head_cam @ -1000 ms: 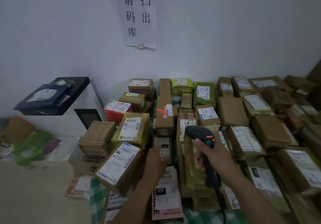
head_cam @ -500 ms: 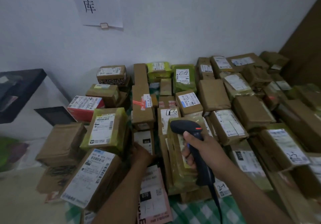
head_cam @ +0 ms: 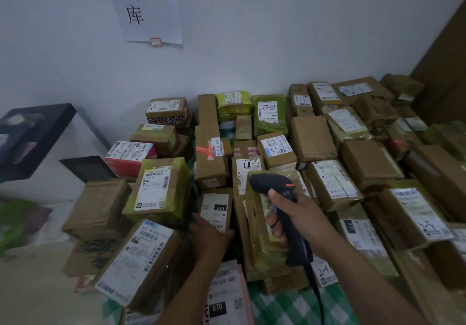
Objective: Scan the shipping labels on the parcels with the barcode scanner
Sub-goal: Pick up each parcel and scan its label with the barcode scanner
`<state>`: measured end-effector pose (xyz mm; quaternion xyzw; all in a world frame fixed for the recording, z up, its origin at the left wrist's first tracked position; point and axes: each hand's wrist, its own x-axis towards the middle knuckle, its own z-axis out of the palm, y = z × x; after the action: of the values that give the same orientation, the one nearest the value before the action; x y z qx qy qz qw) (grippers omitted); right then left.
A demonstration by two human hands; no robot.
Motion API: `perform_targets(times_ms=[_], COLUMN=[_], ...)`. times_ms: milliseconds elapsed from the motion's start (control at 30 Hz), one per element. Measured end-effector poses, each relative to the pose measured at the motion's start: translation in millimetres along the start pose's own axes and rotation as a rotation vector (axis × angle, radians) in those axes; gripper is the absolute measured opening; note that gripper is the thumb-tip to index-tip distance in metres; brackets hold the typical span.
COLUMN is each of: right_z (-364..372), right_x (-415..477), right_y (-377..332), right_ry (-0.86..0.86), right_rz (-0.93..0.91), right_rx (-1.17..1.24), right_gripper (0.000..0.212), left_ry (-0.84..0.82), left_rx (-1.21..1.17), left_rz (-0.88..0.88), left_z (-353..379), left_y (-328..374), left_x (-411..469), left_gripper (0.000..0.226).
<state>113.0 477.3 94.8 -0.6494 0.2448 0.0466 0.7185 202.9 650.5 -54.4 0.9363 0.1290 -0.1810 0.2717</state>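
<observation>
Right hand [head_cam: 300, 221] is holding the barcode scanner [head_cam: 272, 184] mid-scene above the pile, grip clamped round the handle, nose pointing left and slightly down. Left hand [head_cam: 209, 233] is gripping the near end of the 010 parcel [head_cam: 215, 211], fingers wrapped round its edges, and is propping its label [head_cam: 216, 220] up toward the scanner. No beam is showing on that label, so this scan is looking not yet done. Parcels [head_cam: 312, 138] are covering the checked worktop [head_cam: 290, 307] from near to far wall, dozens of labels facing up; nothing is marking which ones are done, so most of the job is probably remaining. Versus half a second ago, both hands and the scanner are sitting in nearly the same spot. The view is tilting up a bit, showing more of the paper sign [head_cam: 148, 9]; the black-topped cabinet [head_cam: 37, 122] is staying at the left edge.
</observation>
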Motion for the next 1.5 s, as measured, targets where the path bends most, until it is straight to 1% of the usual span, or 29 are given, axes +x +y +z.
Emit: perform_targets(times_ms=[133, 300, 433, 500, 600, 633, 700, 733, 767, 833, 867, 967, 1000, 1033, 1067, 1133, 1167, 1200, 1233, 1300, 1433, 1500], right_z=[2.0, 6.3, 9.2, 9.5, 11.9, 13.4, 17.0, 18.6, 20.6, 25.3, 27.1, 25.9, 24.9, 24.1, 23.9, 24.1, 24.4, 25.0, 25.2, 25.2, 18.9, 12.6], right_x=[-1.1, -2.1, -4.3, -3.8, -4.7, -5.3, -6.1, -5.8, -6.7, -11.0, -13.3, -16.8, -18.1, -19.6, -21.4, -25.0, -26.4, -27.4, -28.1, -29.2, -36.0, -37.2], right_y=[-2.2, -3.5, -6.6, -7.3, -10.4, -11.2, -11.9, -11.8, -11.9, -13.3, -14.4, -16.3, -16.7, -17.1, -16.9, -16.0, -15.7, -15.6, -15.7, -16.7, -20.8, -20.3], right_ry=[-0.013, -0.052, -0.085, -0.094, -0.091, -0.092, -0.107, -0.117, -0.128, -0.157, -0.166, -0.151, -0.148, -0.144, -0.139, -0.123, -0.121, -0.123, -0.131, -0.161, -0.236, -0.255], right_rz=[0.006, -0.002, -0.006, -0.007, -0.007, -0.014, -0.026, -0.032, -0.044, -0.07, -0.08, -0.109, -0.125, -0.139, -0.145, -0.143, -0.146, -0.15, -0.155, -0.185, -0.248, -0.25], right_rx=[-0.009, -0.053, -0.074, -0.066, -0.035, 0.004, 0.061, 0.068, 0.082, 0.135, 0.176, 0.293, 0.315, 0.327, 0.336, 0.347, 0.34, 0.316, 0.274, 0.159, -0.011, -0.09], right_gripper=[0.042, 0.046, 0.051, 0.051, 0.046, 0.046, 0.051, 0.053, 0.051, 0.04, 0.041, 0.068, 0.072, 0.071, 0.064, 0.052, 0.049, 0.048, 0.049, 0.049, 0.044, 0.053], left_ry=[0.053, 0.089, 0.105, 0.129, 0.243, 0.29, 0.364, 0.382, 0.381, 0.349, 0.328, 0.237, 0.176, 0.097, 0.003, -0.153, -0.186, -0.178, -0.136, 0.004, 0.301, 0.386], left_rx=[-0.018, 0.026, 0.015, -0.047, -0.193, -0.253, -0.365, -0.417, -0.474, -0.597, -0.655, -0.76, -0.793, -0.847, -0.911, -0.996, -1.009, -1.02, -1.016, -0.974, -0.9, -0.903], left_rz=[0.018, 0.093, 0.088, 0.081, 0.109, 0.134, 0.202, 0.236, 0.266, 0.309, 0.323, 0.373, 0.385, 0.398, 0.405, 0.419, 0.421, 0.414, 0.398, 0.347, 0.279, 0.265], left_z=[-21.2, -43.7, -63.9, -74.8, -88.8, -92.2, -97.8, -99.9, -101.2, -103.4, -105.1, -112.1, -115.1, -117.9, -120.8, -126.5, -128.1, -129.2, -129.6, -129.6, -135.1, -139.6], left_y=[4.3, 6.3, 15.0, 21.4, 27.2, 28.1, 30.1, 31.5, 32.7, 34.4, 34.2, 30.3, 28.4, 25.8, 23.2, 17.7, 15.0, 12.3, 9.8, 6.8, -3.0, -9.3], left_x=[-9.0, -27.0, -45.5, -56.5, -75.2, -81.8, -96.2, -102.7, -108.3, -118.3, -121.8, -126.5, -127.8, -128.0, -128.2, -128.5, -127.7, -126.9, -125.4, -121.3, -107.8, -101.4], left_gripper=[0.122, 0.113, 0.111, 0.109, 0.1, 0.097, 0.095, 0.095, 0.097, 0.103, 0.103, 0.08, 0.079, 0.083, 0.087, 0.084, 0.081, 0.079, 0.083, 0.09, 0.085, 0.084])
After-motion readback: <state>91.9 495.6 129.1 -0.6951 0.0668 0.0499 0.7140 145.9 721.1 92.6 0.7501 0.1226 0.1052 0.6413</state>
